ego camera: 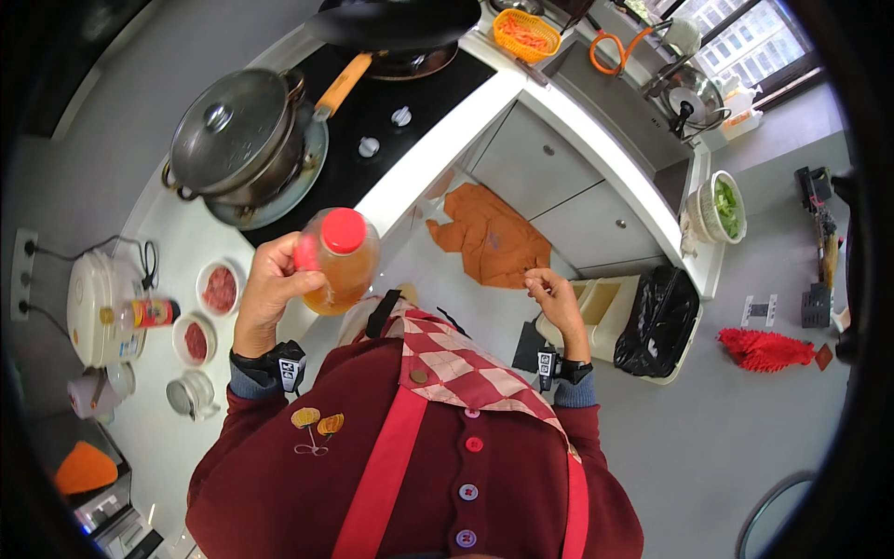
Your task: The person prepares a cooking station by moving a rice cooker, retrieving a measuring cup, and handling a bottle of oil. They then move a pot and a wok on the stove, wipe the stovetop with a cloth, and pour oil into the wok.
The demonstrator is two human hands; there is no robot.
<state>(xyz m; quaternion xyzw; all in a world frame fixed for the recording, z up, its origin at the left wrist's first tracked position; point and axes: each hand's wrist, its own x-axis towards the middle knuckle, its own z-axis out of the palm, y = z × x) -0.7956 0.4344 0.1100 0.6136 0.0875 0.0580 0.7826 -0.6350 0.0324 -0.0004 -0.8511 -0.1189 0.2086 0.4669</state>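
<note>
My left hand (272, 279) grips the red handle of a clear jug (347, 269) with a red screw lid. Amber liquid fills its lower part. The jug is in the air in front of the counter edge, beside the stove. Over the floor on the other side, my right hand (555, 297) hangs with its fingers curled in toward the thumb; I see nothing held in it. Behind its fingertips a brown garment-shaped mat (499, 237) lies on the floor. To the left, two white bowls of raw meat, one nearer the stove (220, 288) and one smaller (194, 340), stand on the counter.
On the black cooktop (380, 115) are a lidded pot (230, 133) on a pan and a dark wok (398, 28). A yellow basket (527, 35) of orange strips sits near the sink (607, 105). A bin with a black bag (656, 328) stands right of my right hand.
</note>
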